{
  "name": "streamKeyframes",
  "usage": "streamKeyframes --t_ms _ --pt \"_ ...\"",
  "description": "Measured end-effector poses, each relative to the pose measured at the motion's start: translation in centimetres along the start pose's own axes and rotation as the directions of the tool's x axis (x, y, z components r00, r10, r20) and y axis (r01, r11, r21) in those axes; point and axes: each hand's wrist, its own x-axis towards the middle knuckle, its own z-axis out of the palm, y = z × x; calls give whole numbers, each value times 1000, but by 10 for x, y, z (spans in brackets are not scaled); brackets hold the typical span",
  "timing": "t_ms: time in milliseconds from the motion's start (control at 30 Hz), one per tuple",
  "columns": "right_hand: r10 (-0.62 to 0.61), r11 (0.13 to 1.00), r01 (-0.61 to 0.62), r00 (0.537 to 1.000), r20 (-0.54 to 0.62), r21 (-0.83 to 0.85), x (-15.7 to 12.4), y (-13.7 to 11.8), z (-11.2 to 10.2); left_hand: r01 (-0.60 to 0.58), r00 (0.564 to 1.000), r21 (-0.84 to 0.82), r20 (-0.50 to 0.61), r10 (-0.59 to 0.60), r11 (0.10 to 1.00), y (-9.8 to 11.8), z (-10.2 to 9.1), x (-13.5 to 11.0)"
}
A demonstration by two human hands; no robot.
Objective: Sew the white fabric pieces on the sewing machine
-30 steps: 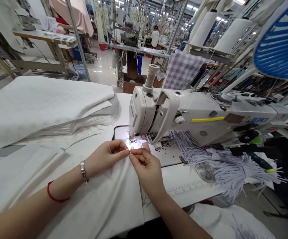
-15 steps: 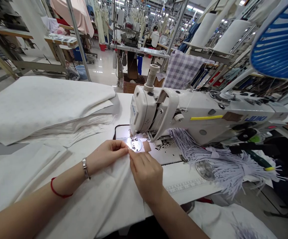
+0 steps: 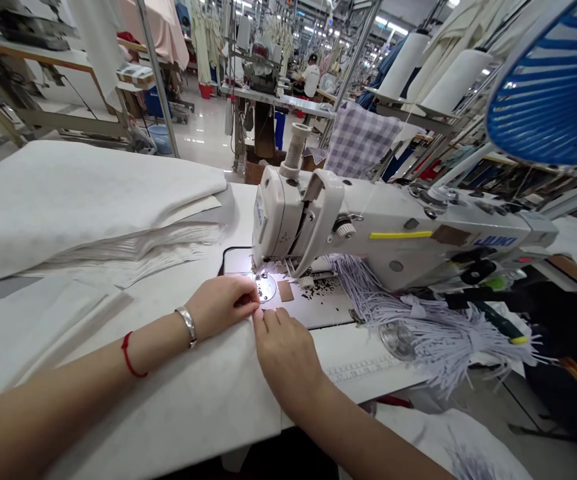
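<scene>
My left hand (image 3: pixel 222 305) pinches the edge of a white fabric piece (image 3: pixel 208 393) just in front of the sewing machine's needle plate (image 3: pixel 267 288). Close beside it, my right hand (image 3: pixel 288 357) has its fingers curled on the same edge, nearly touching the left fingertips. The fabric spreads from the hands toward the left and over the table's front. The white sewing machine (image 3: pixel 393 227) stands just behind the hands, its lamp lighting the needle area. What lies right between the fingertips is too small to make out.
A stack of white fabric pieces (image 3: pixel 93 200) lies at the left. A bundle of pale lilac strips (image 3: pixel 438 340) rests under the machine arm. Two thread cones (image 3: pixel 456 80) and a blue fan (image 3: pixel 553 87) stand at upper right. A checked cloth (image 3: pixel 361 140) hangs behind the machine.
My left fingers have bent more and both hands sit slightly lower against the fabric edge. The fabric below them lies flatter, its long fold smoothed out. The view has shifted slightly.
</scene>
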Motion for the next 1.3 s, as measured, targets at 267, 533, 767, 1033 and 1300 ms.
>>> streamKeyframes --t_ms 267,533,767,1033,1300 --pt "-159 906 58 965 210 418 6 56 3 -178 984 84 -9 179 981 -12 2 6" --pt "-390 880 367 921 19 301 4 57 19 -175 981 102 -67 182 979 -12 4 -3" --pt "-352 838 286 934 58 465 1 62 15 -304 942 235 -67 328 923 -6 21 -55" --pt "-315 856 260 948 50 447 -4 68 22 -344 923 417 -13 384 841 -20 17 -46" --pt "-154 901 55 968 197 431 6 71 21 -320 924 462 -43 381 827 -24 10 -31"
